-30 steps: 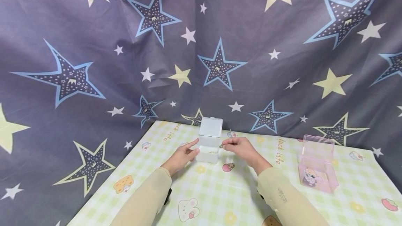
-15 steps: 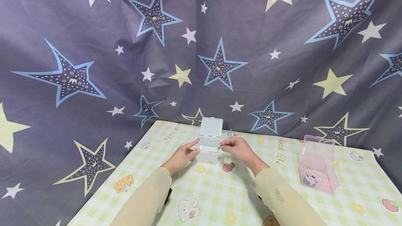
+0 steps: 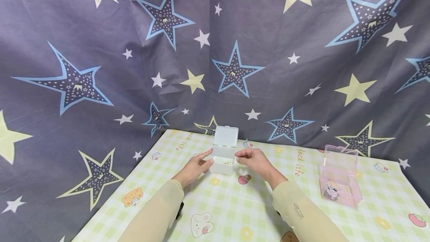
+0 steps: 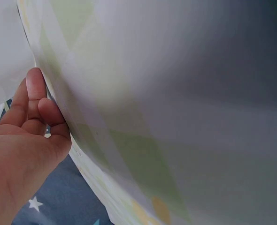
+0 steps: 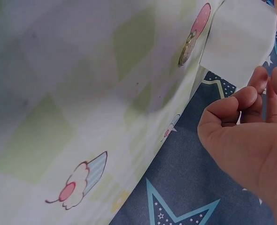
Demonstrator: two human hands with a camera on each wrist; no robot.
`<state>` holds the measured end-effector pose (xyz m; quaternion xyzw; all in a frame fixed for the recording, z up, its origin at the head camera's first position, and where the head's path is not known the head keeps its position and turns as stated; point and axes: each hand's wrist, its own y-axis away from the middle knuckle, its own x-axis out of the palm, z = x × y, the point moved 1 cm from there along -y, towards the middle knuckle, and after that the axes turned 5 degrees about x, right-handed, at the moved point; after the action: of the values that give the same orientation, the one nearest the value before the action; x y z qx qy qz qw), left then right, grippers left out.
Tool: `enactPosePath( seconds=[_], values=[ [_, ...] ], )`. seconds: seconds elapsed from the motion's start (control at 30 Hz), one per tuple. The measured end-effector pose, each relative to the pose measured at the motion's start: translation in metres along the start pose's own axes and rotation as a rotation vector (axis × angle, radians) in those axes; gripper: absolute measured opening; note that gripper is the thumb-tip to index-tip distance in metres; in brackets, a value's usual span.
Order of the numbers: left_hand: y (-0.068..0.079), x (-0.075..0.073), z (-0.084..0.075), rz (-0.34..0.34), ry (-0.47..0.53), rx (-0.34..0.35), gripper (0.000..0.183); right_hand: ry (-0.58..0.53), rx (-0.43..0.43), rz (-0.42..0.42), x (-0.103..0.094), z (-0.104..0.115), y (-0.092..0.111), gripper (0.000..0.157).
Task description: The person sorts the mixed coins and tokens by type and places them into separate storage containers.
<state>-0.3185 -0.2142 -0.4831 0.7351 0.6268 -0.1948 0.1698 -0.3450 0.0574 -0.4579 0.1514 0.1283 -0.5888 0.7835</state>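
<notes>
A small white box (image 3: 221, 168) stands on the table with its lid (image 3: 226, 136) raised at the back. Small gold-coloured pieces (image 3: 228, 162) lie inside; their kind is too small to tell. My left hand (image 3: 193, 167) rests against the box's left side, thumb and forefinger spread apart. At the right rim hovers my right hand (image 3: 256, 161), thumb and forefinger near each other and nothing visible between them. In the right wrist view its other fingers (image 5: 223, 112) are loosely bent. A brownish-gold round piece (image 5: 188, 48) lies on the cloth in front of the box.
A clear pink box (image 3: 340, 189) with its lid up stands at the right, a cartoon picture on it. A green checked cloth (image 3: 231, 204) covers the table. Behind hangs a dark curtain (image 3: 268, 96) with stars.
My right hand held a small gold-green piece beside the box, then came to the rim. That piece has left the fingers, and the gold pieces inside look different. The left hand stays put.
</notes>
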Motion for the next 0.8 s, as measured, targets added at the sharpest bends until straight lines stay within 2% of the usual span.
enactPosePath(
  seconds=[0.23, 0.4, 0.5, 0.63, 0.7, 0.8],
  values=[
    [-0.001, 0.001, 0.001, -0.005, 0.005, 0.0, 0.057, 0.005, 0.025, -0.008, -0.002, -0.002, 0.002, 0.021],
    [-0.002, 0.001, 0.003, -0.008, 0.004, 0.003, 0.057, 0.039, 0.01, -0.013, -0.006, -0.002, 0.004, 0.02],
    [-0.002, 0.001, 0.003, -0.006, 0.003, 0.002, 0.057, 0.13, -0.032, -0.009, -0.011, -0.003, 0.005, 0.021],
    [-0.002, 0.001, 0.003, -0.005, 0.006, 0.001, 0.058, 0.344, -0.078, 0.034, -0.02, -0.008, 0.008, 0.02],
    [-0.002, 0.001, 0.003, -0.006, 0.007, 0.003, 0.058, 0.44, -0.082, 0.073, -0.024, -0.012, 0.01, 0.019],
    [0.0, 0.001, 0.002, -0.007, 0.007, 0.009, 0.059, 0.511, -0.057, 0.11, -0.028, -0.019, 0.013, 0.02]
  ],
)
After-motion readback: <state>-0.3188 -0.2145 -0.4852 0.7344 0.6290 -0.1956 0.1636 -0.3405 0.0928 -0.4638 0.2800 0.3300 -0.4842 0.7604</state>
